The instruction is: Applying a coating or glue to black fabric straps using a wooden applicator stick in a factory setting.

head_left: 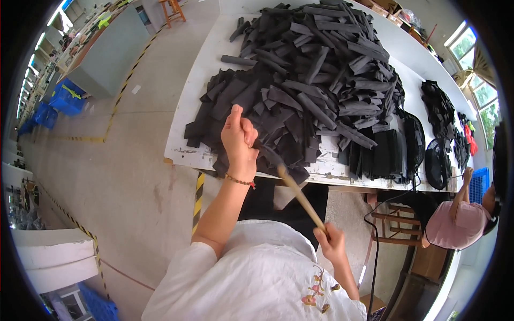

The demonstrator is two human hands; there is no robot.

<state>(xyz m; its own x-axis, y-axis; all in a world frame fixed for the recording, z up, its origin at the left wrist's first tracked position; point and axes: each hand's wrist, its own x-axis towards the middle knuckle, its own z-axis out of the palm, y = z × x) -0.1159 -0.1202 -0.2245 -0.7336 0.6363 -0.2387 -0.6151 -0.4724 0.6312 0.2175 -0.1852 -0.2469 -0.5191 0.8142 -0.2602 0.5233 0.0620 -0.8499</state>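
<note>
My right hand [333, 243], low and to the right, is wrapped round a pale wooden stick [302, 198] that slants up and left toward the table edge. A dark piece [272, 155] is at the stick's far end; whether it covers the tip or belongs to the stick, I cannot tell. My left hand [239, 134], with a beaded bracelet at the wrist, is held closed over the near left of the pile, close to that dark piece. What its curled fingers hold, if anything, is hidden. Beyond lies a heap of black fabric strips [316, 64], many rolled or folded into tubes.
The heap rests on a white table [201, 88] with a worn front edge. Neat black stacks [377, 155] and dark mesh pieces [438, 160] stand to the right. A person in a pink top [458, 224] sits there by a wooden stool [396, 227]. A black cable [375, 230] hangs down.
</note>
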